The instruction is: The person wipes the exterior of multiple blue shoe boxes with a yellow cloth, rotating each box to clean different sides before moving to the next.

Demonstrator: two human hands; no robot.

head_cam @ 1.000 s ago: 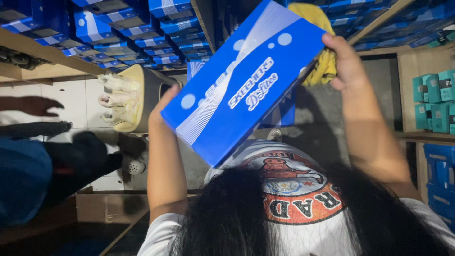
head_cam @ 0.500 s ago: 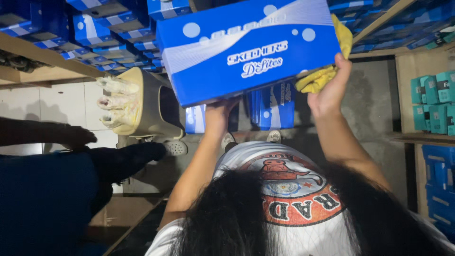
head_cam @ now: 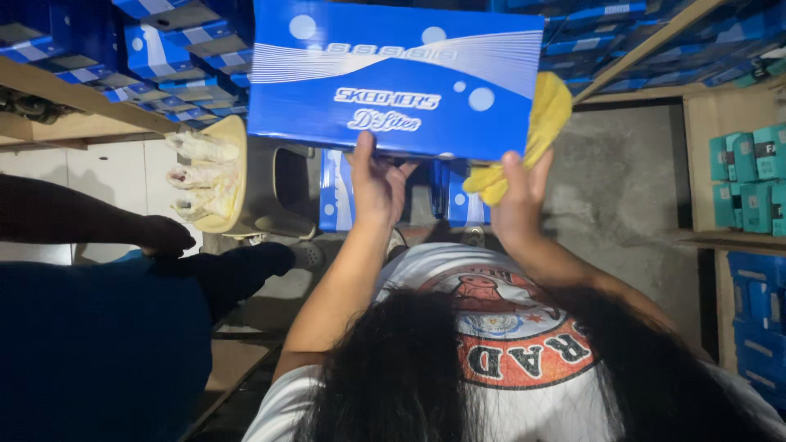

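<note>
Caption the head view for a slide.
Both hands, left and right, hold up a blue box; the right also grips a yellow cloth.

A box (head_cam: pixel 401 78) rests on both hands, cloth (head_cam: pixel 532 135) at its right, shelves (head_cam: pixel 82 98) left.

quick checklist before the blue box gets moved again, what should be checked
1. Left hand grip on the blue box: ok, its fingers are on the box's near edge.
2. Right hand grip: not ok. The yellow cloth is bunched between the hand and the box corner, so it may slip.
3. Box attitude: ok, it is held roughly level with the lid on.
4. Other person's arm on the left: ok, it is well apart from the box.
5. Stacked blue boxes on the shelf: ok, the held box is not touching them.
6. Space behind the box: cannot tell, the box hides it.
</note>
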